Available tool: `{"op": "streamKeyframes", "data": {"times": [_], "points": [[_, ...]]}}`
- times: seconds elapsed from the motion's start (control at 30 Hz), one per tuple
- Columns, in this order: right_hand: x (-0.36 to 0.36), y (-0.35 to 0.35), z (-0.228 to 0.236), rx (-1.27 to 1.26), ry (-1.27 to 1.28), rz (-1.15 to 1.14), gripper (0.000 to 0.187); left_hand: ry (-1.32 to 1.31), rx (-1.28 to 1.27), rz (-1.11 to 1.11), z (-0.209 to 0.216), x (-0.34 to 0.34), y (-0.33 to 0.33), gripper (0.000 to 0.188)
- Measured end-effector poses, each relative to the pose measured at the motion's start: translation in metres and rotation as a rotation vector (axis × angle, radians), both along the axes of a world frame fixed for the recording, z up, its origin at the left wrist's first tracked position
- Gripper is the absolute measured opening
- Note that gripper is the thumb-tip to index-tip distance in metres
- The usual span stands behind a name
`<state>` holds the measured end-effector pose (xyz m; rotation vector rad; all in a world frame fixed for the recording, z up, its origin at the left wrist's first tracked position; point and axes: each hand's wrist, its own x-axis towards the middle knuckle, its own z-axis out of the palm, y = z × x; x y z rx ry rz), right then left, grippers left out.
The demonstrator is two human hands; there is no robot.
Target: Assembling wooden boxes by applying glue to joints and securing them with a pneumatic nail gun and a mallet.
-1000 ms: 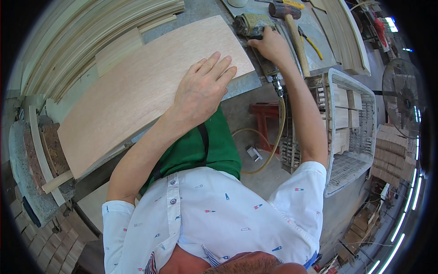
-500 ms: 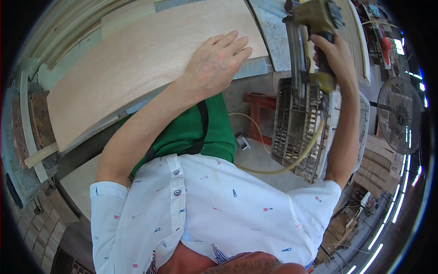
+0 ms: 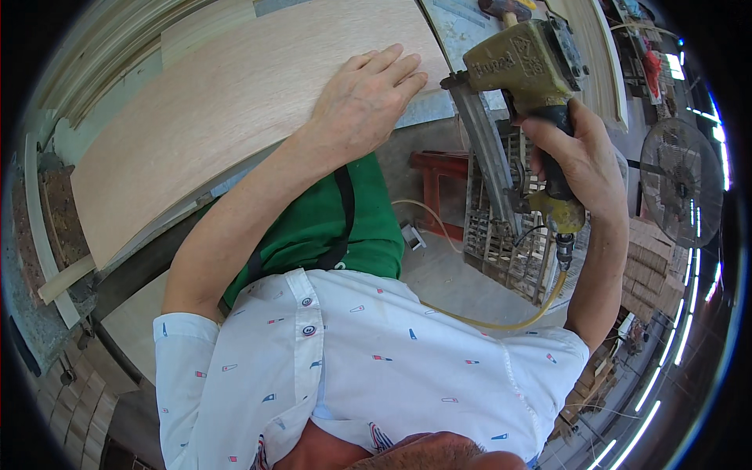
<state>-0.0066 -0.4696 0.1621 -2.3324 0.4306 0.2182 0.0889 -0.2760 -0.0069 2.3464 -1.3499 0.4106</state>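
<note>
Short wooden stick (image 3: 66, 280): at far left, lying across a pale curved strip (image 3: 47, 235).
Stacked strips (image 3: 102, 59): long, pale, piled behind the board.
Plywood board (image 3: 211, 110): flat on the bench in front of the person, its near long edge slanting; it sits higher in the view than a second ago, though the view itself has shifted too.
Left hand (image 3: 364, 106): palm down near the board's right end, as before; fingers laid out straight, slightly spread.
Red stand (image 3: 435, 168): below the bench, right of the green garment (image 3: 364, 227).
Slatted crate (image 3: 489, 235): partly hidden behind the tool.
Hammer (image 3: 501, 8): on the bench, its handle largely covered by the tool.
Air nailer (image 3: 521, 66): a second ago lying on the bench, now lifted; its nose has come closer to the board's right end since the blurred half-second-ago view.
Hose (image 3: 556, 290): yellowish, hanging from the nailer.
Right hand (image 3: 583, 157): fingers curled around the nailer's black grip.
Fan (image 3: 681, 176): far right.
</note>
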Motion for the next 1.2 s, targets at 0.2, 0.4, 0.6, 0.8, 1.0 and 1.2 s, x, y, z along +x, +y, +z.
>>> {"op": "streamKeyframes", "data": {"times": [0.2,0.4,0.6,0.8,1.0,1.2], "points": [[0.002,0.0,-0.002,0.022,-0.005,-0.004,0.025,-0.005,-0.016,0.001,-0.001,0.0,0.0,0.045],[0.003,0.001,-0.001,-0.011,0.043,-0.031,0.026,0.001,-0.041,-0.001,-0.002,0.0,-0.001,0.046],[0.003,0.002,0.0,0.002,0.069,-0.055,0.026,-0.005,-0.058,-0.001,-0.002,0.0,0.0,0.046],[0.002,0.002,-0.002,0.006,0.073,-0.051,0.024,-0.008,-0.061,0.001,-0.004,0.0,-0.001,0.047],[0.006,-0.001,0.003,-0.002,0.049,-0.022,0.023,0.0,-0.094,0.002,-0.003,0.001,0.0,0.048],[0.037,-0.008,0.007,0.033,-0.066,-0.032,0.026,0.034,-0.137,-0.022,0.002,0.001,0.001,0.047]]}}
